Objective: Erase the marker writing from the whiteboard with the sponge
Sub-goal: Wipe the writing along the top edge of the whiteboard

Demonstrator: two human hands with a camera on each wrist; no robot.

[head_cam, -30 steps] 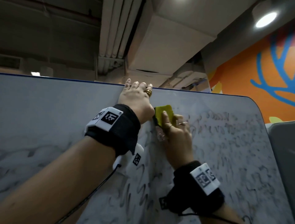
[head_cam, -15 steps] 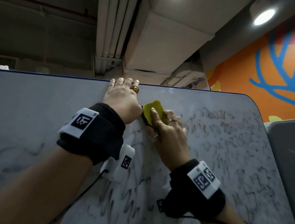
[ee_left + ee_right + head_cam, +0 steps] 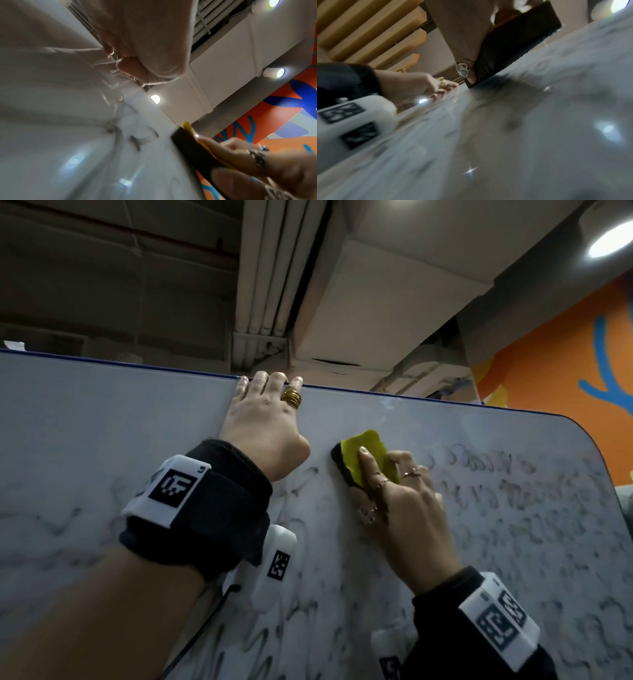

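The whiteboard (image 3: 102, 440) fills the lower part of the head view, with grey marker scribbles (image 3: 513, 491) across its right and lower areas. My right hand (image 3: 394, 491) presses a yellow sponge (image 3: 370, 455) with a black underside flat against the board near its top, thumb on one side and fingers on the yellow face. The sponge's black layer (image 3: 513, 44) meets the board in the right wrist view, and its edge (image 3: 188, 142) shows in the left wrist view. My left hand (image 3: 267, 412) rests on the board with its fingers hooked over the top edge.
The board's top edge (image 3: 445, 402) is dark blue and its right corner (image 3: 592, 440) is rounded. Behind it rise a ceiling duct (image 3: 394, 302) and an orange wall with blue shapes (image 3: 565, 354). A ceiling lamp (image 3: 609, 241) shines at the upper right.
The sponge and my right hand have slid to the right, away from the left hand, leaving a gap between them. My left hand stays hooked on the top edge.
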